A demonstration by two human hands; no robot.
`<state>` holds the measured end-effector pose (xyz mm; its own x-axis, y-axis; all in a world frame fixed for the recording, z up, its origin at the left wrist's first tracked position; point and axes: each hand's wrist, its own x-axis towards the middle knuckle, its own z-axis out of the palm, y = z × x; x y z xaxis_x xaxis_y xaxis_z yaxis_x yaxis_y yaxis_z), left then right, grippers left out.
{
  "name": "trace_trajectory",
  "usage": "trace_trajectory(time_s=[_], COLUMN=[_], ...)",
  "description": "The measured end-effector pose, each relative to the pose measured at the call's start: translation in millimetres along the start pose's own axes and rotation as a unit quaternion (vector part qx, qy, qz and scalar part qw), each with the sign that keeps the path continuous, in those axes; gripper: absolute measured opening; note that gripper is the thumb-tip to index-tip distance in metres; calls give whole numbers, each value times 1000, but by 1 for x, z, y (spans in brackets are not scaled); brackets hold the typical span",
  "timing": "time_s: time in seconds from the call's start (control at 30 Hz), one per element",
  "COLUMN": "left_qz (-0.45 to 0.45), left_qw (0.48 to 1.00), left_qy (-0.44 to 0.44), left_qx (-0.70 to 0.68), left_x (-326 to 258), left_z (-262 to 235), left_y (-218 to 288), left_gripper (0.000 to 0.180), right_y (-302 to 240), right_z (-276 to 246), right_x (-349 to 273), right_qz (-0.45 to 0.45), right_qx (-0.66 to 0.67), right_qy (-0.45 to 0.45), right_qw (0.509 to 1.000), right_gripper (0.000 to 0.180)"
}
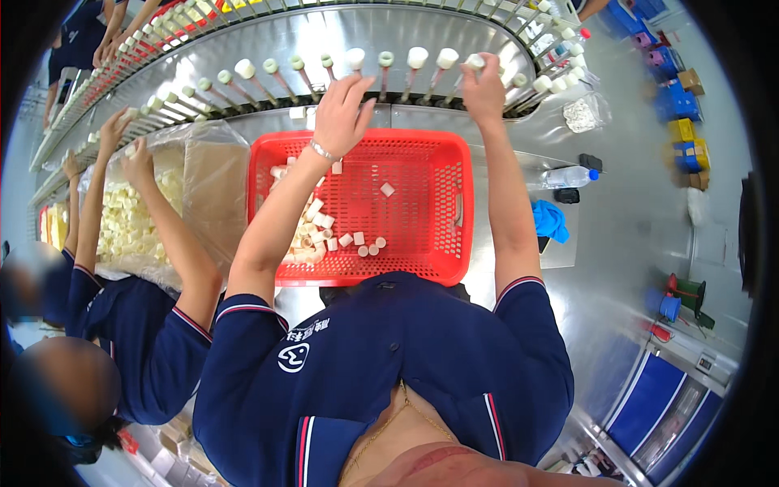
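Ahead of me runs a curved row of upright metal rods [411,81], several topped with white cylindrical caps [417,57] and others showing a pale greenish holder [385,58]. My right hand [484,89] pinches a white cap [475,61] at the top of one rod on the right. My left hand [341,120] hovers over the far edge of a red plastic basket [406,138], its fingers apart and nothing seen in them, just short of the rods. Loose white caps [315,223] lie in the basket, mostly heaped at its left side.
Two co-workers' arms [182,231] reach toward the rods at my left, beside a plastic-lined carton [215,178] of yellowish pieces. On the steel table at right stand a water bottle [568,177], a blue cloth [550,221] and a clear bag [586,114] of white pieces.
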<state>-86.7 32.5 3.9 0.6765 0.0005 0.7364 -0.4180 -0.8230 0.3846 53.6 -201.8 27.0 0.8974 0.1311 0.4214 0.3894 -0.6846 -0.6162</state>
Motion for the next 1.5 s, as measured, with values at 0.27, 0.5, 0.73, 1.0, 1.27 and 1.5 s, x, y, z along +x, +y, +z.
trace_trajectory(time_s=[0.27, 0.5, 0.73, 1.0, 1.27, 1.5], left_qz=[-204, -196, -523, -352, -135, -107], left_qw=[927, 854, 698, 857, 982, 907], left_qy=[-303, -446, -196, -119, -16, -342], left_qx=[86, 183, -448, -357, 135, 220], left_x=[-172, -227, -194, -94, 35, 100], left_z=[34, 83, 52, -18, -52, -20], left_y=[-46, -77, -39, 7, -24, -45], left_gripper=[33, 47, 39, 26, 32, 31], right_y=[-13, 41, 100, 69, 13, -40], right_z=[15, 108, 144, 124, 87, 44], right_x=[-87, -208, -231, -224, -201, -117], right_qz=[-18, 48, 92, 29, 132, 69], right_qx=[33, -122, -108, 109, 287, 412], right_qy=[162, -313, -360, -246, -292, -149], right_qw=[986, 941, 922, 963, 903, 897], right_gripper=[44, 28, 33, 30, 26, 26])
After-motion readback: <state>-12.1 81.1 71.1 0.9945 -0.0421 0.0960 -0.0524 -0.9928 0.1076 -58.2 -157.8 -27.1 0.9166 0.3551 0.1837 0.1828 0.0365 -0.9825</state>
